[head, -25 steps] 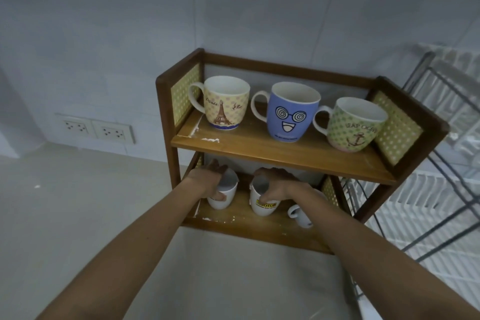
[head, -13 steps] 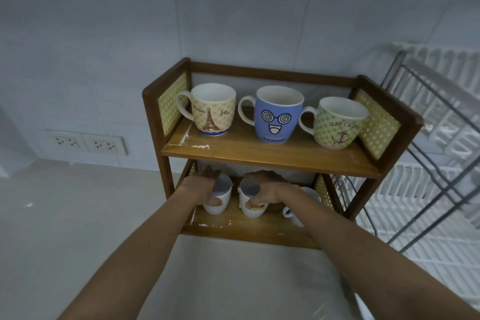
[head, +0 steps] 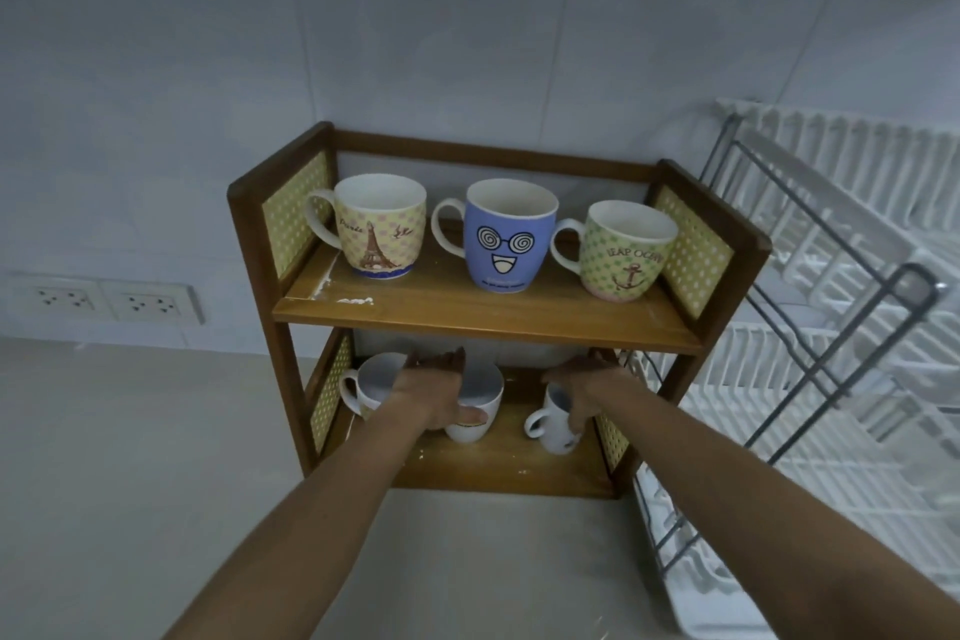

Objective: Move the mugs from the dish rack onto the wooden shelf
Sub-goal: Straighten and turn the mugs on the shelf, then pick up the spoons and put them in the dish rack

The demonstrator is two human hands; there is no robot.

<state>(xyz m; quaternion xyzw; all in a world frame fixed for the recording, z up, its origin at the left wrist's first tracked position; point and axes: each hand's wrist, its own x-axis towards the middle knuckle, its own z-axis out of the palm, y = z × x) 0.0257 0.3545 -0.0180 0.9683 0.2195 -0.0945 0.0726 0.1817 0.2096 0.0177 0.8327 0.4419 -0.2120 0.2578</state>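
Settling the last mugs on the lower board of the brown wooden two-tier shelf point(head: 488, 322), low in the middle of the frame.

The risk I am judging here is a knock: my left hand point(head: 434, 392) is lying flat and slack over the white mug with the yellow band point(head: 475, 411), thumb against its front wall, gripping nothing firmly, so a careless pull back could drag it into the plain white mug point(head: 371, 382) just beside it at the left. My right hand point(head: 584, 392) is curling round the small white mug with the dark print point(head: 553, 424), grasping its side close to the shelf's right panel; a twist could clip the wood. Both forearms are reaching up from the bottom corners, wrists level, under the upper board. The white wire dish rack point(head: 831, 327) at right is showing no mugs.
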